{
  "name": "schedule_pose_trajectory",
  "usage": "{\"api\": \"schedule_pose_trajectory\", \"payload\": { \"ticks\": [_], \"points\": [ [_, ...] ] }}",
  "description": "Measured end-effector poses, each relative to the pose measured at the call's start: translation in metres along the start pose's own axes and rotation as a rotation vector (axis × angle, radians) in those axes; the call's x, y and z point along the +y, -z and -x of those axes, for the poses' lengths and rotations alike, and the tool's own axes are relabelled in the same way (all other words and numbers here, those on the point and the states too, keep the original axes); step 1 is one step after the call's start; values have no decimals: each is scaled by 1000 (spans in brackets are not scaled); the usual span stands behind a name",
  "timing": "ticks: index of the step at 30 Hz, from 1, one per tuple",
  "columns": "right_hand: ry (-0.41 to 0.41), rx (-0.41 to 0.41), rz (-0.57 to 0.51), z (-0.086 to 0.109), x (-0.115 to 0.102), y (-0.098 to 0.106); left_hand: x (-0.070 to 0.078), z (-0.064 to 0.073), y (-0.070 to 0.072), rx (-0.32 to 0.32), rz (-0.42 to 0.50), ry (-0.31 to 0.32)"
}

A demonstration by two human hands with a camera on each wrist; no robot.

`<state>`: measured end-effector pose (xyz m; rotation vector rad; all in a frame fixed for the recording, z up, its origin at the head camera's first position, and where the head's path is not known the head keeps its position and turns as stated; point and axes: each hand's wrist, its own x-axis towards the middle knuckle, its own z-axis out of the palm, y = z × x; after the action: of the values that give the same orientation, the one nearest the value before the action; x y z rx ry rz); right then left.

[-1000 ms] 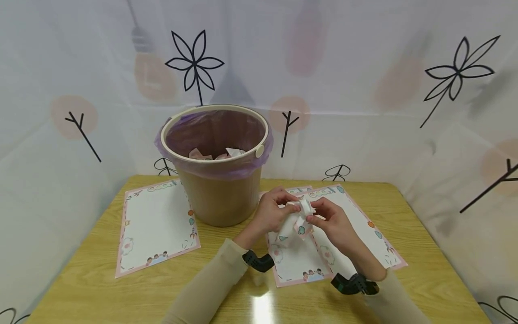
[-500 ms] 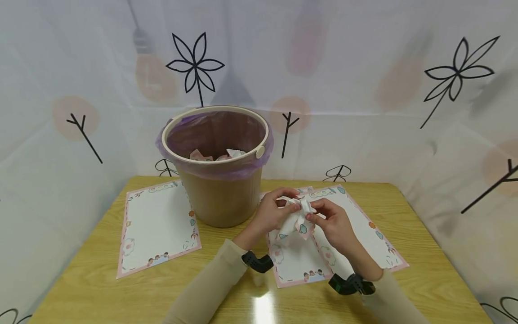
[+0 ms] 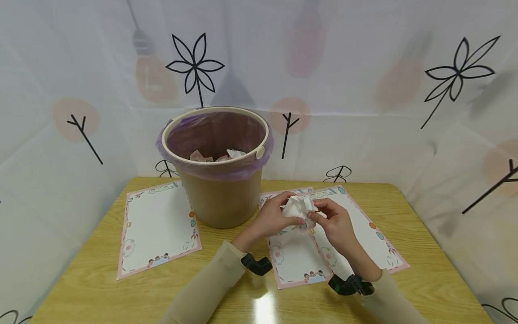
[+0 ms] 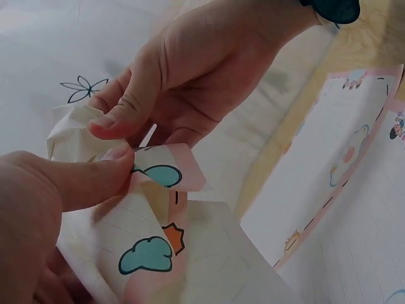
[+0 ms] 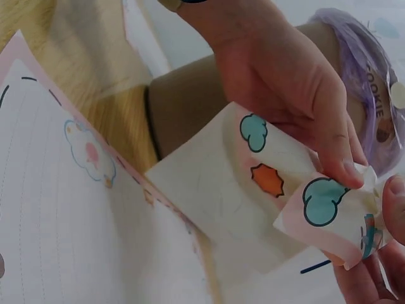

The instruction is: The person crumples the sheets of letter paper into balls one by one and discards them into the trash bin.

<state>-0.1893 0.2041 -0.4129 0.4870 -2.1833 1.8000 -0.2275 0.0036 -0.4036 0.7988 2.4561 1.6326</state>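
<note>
The left hand (image 3: 272,219) and right hand (image 3: 337,224) pinch one crumpled sheet (image 3: 297,207) (pink-edged, with teal clouds) to the right of the bin (image 3: 226,200); on the desk (image 3: 97,290), a flat sheet (image 3: 158,229) lies left of the bin, overlapping sheets (image 3: 299,261) to its right.

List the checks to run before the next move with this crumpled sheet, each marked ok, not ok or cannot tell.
1. Left hand grips the crumpled sheet: ok.
2. Right hand pinches the same sheet: ok.
3. Sheet fully balled up: not ok; both wrist views show a loose, uncrumpled part.
4. Bin upright, mouth uncovered: ok.
5. Purple liner folded over the bin's rim: ok.
6. Depth of paper inside the bin: cannot tell; the bottom is hidden.
</note>
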Motion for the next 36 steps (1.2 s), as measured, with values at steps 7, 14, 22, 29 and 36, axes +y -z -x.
{"api": "schedule_pose_trajectory", "payload": {
  "ticks": [7, 14, 22, 29, 36],
  "points": [
    [180, 44, 54, 1, -3, -7, 1, -3, -4, 60, -14, 24],
    [466, 101, 336, -2, 5, -7, 4, -3, -5, 100, -11, 16],
    [716, 118, 623, -7, 6, -4, 4, -3, -3, 61, 78, 33],
    [784, 56, 648, -8, 11, 1, 6, -1, 4, -63, 194, 53],
    [743, 90, 599, -8, 11, -2, 8, -1, 4, -68, 216, 21]
  ]
}}
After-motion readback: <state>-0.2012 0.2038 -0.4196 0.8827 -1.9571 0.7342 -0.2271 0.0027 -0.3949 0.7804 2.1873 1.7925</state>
